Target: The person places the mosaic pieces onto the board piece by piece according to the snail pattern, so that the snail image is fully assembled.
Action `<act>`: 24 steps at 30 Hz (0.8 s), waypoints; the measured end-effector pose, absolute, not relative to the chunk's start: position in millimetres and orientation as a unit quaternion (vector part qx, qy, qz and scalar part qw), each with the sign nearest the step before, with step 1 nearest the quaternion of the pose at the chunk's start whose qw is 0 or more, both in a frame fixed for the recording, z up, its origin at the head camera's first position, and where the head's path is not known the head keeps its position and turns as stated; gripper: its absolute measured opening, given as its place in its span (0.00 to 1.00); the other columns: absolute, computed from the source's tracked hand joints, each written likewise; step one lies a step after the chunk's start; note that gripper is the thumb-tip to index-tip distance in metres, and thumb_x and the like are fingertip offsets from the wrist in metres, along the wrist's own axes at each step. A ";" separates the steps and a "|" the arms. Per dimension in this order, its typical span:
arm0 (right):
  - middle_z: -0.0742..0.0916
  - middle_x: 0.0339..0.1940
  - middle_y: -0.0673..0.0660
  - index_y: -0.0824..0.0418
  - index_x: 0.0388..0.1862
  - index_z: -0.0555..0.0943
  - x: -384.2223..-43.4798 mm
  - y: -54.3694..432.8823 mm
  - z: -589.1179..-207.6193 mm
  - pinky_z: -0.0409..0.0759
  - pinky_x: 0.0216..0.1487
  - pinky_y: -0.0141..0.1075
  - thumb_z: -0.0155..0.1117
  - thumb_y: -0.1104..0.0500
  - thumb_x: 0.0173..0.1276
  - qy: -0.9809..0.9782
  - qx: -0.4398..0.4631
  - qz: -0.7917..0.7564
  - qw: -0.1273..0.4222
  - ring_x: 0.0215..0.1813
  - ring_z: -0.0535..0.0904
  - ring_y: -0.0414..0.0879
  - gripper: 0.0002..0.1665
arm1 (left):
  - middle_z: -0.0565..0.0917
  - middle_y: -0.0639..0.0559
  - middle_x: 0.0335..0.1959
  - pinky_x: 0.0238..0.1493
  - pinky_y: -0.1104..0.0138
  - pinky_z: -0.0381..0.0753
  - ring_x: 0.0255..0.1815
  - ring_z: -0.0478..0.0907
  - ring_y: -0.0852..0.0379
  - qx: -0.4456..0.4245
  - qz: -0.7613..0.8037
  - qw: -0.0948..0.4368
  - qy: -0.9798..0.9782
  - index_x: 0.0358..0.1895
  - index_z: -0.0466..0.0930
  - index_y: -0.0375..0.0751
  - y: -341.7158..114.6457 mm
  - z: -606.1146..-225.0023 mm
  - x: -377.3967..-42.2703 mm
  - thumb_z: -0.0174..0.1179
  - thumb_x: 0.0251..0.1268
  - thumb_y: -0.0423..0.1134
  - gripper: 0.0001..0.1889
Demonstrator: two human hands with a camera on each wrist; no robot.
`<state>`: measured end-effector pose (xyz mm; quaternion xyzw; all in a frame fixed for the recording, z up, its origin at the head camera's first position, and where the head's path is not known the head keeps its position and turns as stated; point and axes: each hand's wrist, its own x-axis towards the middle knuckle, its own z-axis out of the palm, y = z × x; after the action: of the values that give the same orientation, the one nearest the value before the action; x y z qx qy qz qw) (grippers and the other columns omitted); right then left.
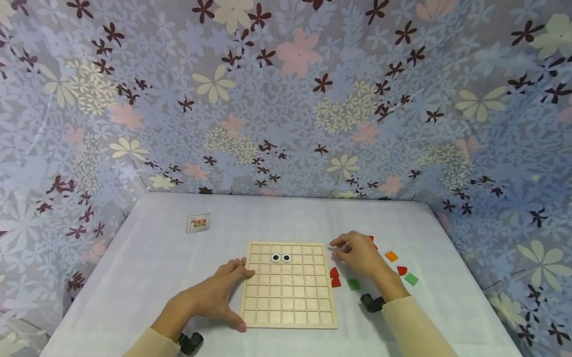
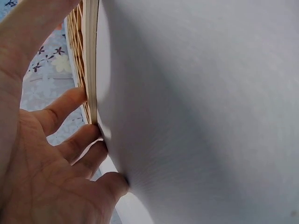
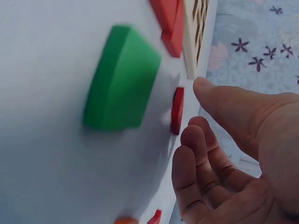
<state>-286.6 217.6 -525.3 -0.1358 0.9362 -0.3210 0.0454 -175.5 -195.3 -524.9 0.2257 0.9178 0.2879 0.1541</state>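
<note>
A pale wooden grid board [image 1: 290,295] lies on the table with two googly-eye pieces [image 1: 276,258] in its upper rows. My left hand [image 1: 215,291] is spread along the board's left side, thumb by the near left corner and fingertips touching the edge. In the left wrist view those fingers [image 2: 70,105] are loosely bent against the board's side [image 2: 92,60]. My right hand [image 1: 357,254] hovers just beyond the board's right edge. In the right wrist view its thumb and fingers stand apart with nothing between them, near a red piece [image 3: 177,111] on the table.
Red pieces [image 1: 336,282] and a green piece [image 1: 354,284] lie right of the board. Farther right are an orange piece [image 1: 392,256], a red piece [image 1: 402,270] and another green piece [image 1: 411,278]. A small gridded picture card [image 1: 198,223] lies at the back left.
</note>
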 end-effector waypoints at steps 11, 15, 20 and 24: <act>0.92 0.56 0.58 0.56 0.59 0.97 -289.6 232.1 -535.4 0.86 0.51 0.40 0.84 0.58 0.77 0.946 -0.117 -0.296 0.060 0.49 0.84 0.48 0.15 | 0.56 0.31 0.97 0.93 0.29 0.66 0.98 0.53 0.25 0.222 0.285 0.157 0.919 0.85 0.73 0.42 -194.6 -523.1 -174.5 0.98 0.42 0.58 0.64; 0.93 0.55 0.57 0.56 0.58 0.97 -289.1 232.3 -536.5 0.86 0.53 0.41 0.84 0.58 0.77 0.946 -0.116 -0.298 0.057 0.49 0.84 0.48 0.13 | 0.56 0.31 0.97 0.93 0.28 0.66 0.98 0.53 0.25 0.221 0.284 0.158 0.920 0.86 0.73 0.43 -194.9 -524.0 -174.9 0.98 0.43 0.58 0.65; 0.92 0.52 0.57 0.55 0.55 0.97 -288.6 232.8 -537.7 0.87 0.54 0.42 0.84 0.58 0.78 0.945 -0.118 -0.300 0.052 0.48 0.85 0.48 0.10 | 0.55 0.31 0.98 0.92 0.28 0.67 0.98 0.53 0.25 0.217 0.283 0.159 0.921 0.86 0.73 0.44 -194.9 -524.5 -174.8 0.98 0.42 0.58 0.65; 0.92 0.50 0.56 0.55 0.52 0.96 -288.2 233.6 -538.6 0.87 0.53 0.41 0.85 0.58 0.77 0.943 -0.118 -0.307 0.049 0.47 0.84 0.48 0.09 | 0.56 0.32 0.98 0.92 0.28 0.67 0.98 0.53 0.25 0.216 0.283 0.159 0.921 0.85 0.73 0.44 -194.6 -524.4 -174.5 0.98 0.42 0.58 0.64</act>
<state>-288.2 233.6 -538.6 -0.1183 0.9432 -0.3066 0.0492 -174.5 -194.6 -524.4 0.2155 0.9210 0.2828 0.1594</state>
